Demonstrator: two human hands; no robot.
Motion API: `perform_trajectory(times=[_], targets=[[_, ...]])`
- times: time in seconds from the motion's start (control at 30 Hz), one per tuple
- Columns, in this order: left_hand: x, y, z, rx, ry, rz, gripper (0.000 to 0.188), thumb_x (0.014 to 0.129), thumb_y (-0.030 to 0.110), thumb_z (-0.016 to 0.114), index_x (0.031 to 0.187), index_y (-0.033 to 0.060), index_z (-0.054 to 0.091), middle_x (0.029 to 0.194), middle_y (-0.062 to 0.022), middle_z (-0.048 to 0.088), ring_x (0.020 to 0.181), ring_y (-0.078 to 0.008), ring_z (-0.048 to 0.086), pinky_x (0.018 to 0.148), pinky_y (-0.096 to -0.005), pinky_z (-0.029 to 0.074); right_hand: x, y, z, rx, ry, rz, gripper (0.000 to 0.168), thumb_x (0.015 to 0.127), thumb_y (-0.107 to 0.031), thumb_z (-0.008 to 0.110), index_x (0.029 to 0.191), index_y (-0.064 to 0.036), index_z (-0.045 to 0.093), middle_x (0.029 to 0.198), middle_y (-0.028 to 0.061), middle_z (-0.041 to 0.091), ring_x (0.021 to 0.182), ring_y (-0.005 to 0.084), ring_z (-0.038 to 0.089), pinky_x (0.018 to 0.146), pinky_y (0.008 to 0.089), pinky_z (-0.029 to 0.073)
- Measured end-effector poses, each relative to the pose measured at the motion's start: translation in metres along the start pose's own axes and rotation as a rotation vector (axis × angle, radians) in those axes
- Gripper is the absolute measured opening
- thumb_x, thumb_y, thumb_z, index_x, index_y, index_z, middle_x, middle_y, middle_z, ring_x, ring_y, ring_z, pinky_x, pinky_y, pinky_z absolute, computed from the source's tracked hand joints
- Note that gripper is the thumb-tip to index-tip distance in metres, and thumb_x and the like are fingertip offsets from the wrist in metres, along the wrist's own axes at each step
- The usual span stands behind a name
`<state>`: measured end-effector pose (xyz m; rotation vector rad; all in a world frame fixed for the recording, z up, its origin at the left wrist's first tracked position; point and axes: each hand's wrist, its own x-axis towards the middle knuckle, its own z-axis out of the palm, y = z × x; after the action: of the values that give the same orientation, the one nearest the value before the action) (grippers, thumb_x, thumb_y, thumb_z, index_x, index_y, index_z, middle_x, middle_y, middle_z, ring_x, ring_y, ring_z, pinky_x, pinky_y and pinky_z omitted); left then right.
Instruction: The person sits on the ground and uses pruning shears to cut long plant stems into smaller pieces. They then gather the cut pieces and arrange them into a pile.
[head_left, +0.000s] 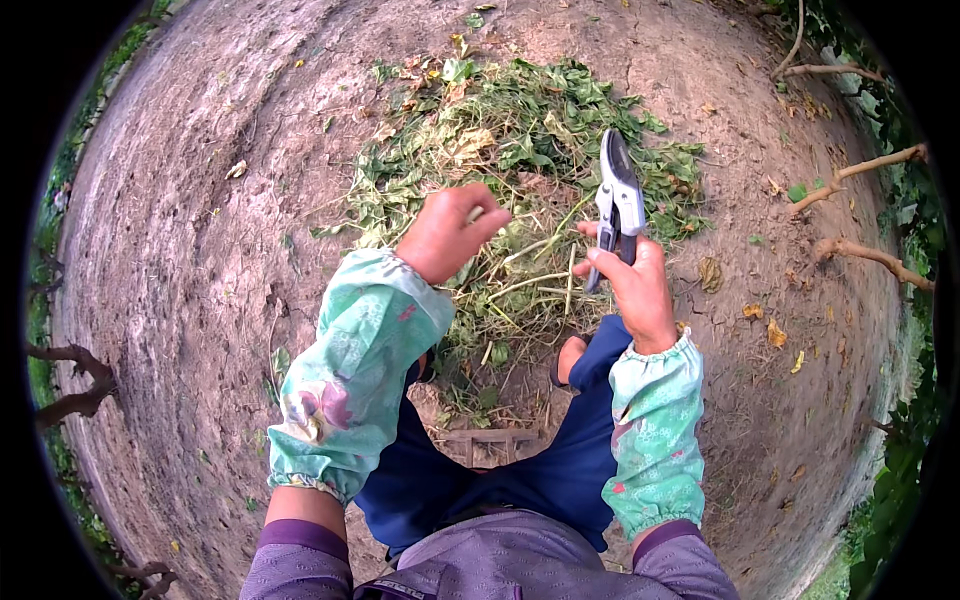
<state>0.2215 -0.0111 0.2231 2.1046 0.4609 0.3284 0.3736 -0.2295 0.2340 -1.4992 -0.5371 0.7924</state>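
My right hand is closed around the handles of a pair of pruning shears, whose blade end points away from me. To its left my left hand is curled above a heap of cut leaves and stems. A short pale piece, perhaps of stem, shows between its thumb and fingers; the rest of the grip is hidden. Below the hands, cut green stems lie loose on the heap, between my feet. Green patterned sleeve covers are on both forearms.
Bare soil with scattered dry leaves surrounds the heap. Woody branches reach in from the right, beside green foliage. At the left edge stands another crooked branch. A low wooden frame shows between my legs.
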Motion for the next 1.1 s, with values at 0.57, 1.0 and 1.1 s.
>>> perform_trajectory(times=[0.57,1.0,1.1], targets=[[0.004,0.025,0.018,-0.881,0.308,-0.218,0.023,0.104,0.021,0.058,0.095,0.002,0.067,0.075,-0.0004,0.063,0.05,-0.0036,0.041,0.047,-0.0192,0.033,-0.008,0.002,0.037,0.166,-0.146,0.077,0.021,0.09,-0.017,0.07,0.105,-0.004,0.062,0.081,0.0041,0.067,0.068,0.012,0.064,0.058,0.0247,0.044],[0.012,-0.044,-0.105,-1.261,0.778,-0.105,0.031,0.107,0.034,0.047,0.101,0.0044,0.049,0.08,-0.0039,0.049,0.062,-0.0125,0.042,0.062,-0.0271,0.039,-0.021,-0.001,-0.004,0.214,-0.075,0.155,0.024,0.088,-0.006,0.064,0.11,0.001,0.057,0.088,0.0102,0.065,0.072,0.0207,0.065,0.069,0.0356,0.053],[-0.005,-0.03,-0.099,-1.313,0.599,-0.168,0.03,0.107,0.033,0.049,0.097,0.0049,0.05,0.079,-0.0037,0.047,0.064,-0.0125,0.041,0.063,-0.0276,0.038,-0.018,-0.009,0.0,0.078,-0.256,0.21,0.025,0.088,-0.006,0.063,0.111,0.003,0.058,0.098,0.0141,0.068,0.076,0.0209,0.067,0.073,0.0356,0.055]])
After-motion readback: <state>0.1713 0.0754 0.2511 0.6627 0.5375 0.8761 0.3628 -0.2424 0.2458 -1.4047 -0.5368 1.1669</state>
